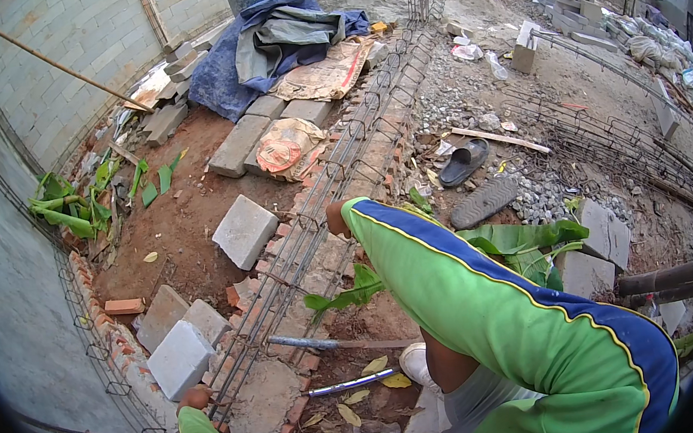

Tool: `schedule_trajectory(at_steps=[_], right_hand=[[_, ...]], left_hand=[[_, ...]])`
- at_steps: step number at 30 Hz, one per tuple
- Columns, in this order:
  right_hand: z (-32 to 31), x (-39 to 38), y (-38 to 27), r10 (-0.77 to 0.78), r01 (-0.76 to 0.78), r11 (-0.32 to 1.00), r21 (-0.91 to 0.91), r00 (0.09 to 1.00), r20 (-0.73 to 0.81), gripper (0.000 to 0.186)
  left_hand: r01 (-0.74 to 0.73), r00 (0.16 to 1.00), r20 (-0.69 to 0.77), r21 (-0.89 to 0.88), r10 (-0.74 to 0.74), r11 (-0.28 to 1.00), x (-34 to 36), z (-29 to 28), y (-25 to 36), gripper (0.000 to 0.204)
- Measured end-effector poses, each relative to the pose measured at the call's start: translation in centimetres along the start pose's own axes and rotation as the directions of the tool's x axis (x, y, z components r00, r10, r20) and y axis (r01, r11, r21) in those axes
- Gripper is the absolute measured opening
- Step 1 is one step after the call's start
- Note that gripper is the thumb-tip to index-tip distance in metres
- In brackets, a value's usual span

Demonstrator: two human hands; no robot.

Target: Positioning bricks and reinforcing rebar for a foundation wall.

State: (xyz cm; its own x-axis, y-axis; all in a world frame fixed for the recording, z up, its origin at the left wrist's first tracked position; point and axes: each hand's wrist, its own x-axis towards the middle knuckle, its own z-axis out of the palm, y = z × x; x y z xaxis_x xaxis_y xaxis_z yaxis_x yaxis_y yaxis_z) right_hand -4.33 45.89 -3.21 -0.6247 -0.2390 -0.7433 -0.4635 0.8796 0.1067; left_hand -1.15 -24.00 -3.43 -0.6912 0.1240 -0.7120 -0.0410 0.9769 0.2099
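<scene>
A long rebar cage [282, 289], steel bars tied with square stirrups, runs from the lower left to the far middle over a low brick footing [270, 403]. My left hand [196, 397] is closed at its near end, seemingly round a bar. My right hand [336, 218] is farther along, at the cage's right side. The green sleeve covers most of it and its fingers are hidden. Below the cage lie a grey pipe [301, 341] and a blue and white strip [350, 384].
Grey blocks [180, 358] lie left of the cage. Sacks [290, 147] and a blue tarp [221, 72] cover more blocks beyond. Sandals [464, 162] and another rebar cage [605, 137] are to the right, on gravel. Cut banana leaves [522, 238] lie near my right arm. People stand far off.
</scene>
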Motion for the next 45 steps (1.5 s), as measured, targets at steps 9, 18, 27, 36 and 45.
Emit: schedule_trajectory(at_steps=[9, 18, 27, 36, 45], right_hand=[[-1.0, 0.0, -1.1, 0.001, -0.001, 1.0, 0.01, 1.0, 0.01, 0.031], [-0.4, 0.0, -0.5, 0.069, -0.069, 0.989, 0.128, 0.998, 0.006, 0.03], [1.8, 2.2, 2.7, 0.137, -0.162, 0.946, 0.282, 0.985, 0.108, 0.029], [-0.6, -1.0, -0.8, 0.049, -0.048, 0.999, -0.014, 0.993, 0.105, 0.028], [0.1, 2.0, 0.1, -0.007, 0.018, 0.995, -0.102, 0.994, 0.106, 0.029]], left_hand=[[0.053, 0.998, -0.01, -0.056, -0.054, 0.997, -0.7, 0.0, -1.0, 0.036], [0.015, 1.0, -0.001, -0.005, -0.015, 1.0, -0.5, -0.1, -0.3, 0.033], [-0.061, 0.998, 0.021, 0.066, 0.06, 0.996, 0.9, -0.4, 0.6, 0.034], [-0.083, 0.996, -0.019, 0.166, 0.088, 0.983, -1.1, -0.2, 1.1, 0.031], [-0.092, 0.994, -0.037, 0.176, 0.1, 0.98, -1.8, 0.0, 1.1, 0.032]])
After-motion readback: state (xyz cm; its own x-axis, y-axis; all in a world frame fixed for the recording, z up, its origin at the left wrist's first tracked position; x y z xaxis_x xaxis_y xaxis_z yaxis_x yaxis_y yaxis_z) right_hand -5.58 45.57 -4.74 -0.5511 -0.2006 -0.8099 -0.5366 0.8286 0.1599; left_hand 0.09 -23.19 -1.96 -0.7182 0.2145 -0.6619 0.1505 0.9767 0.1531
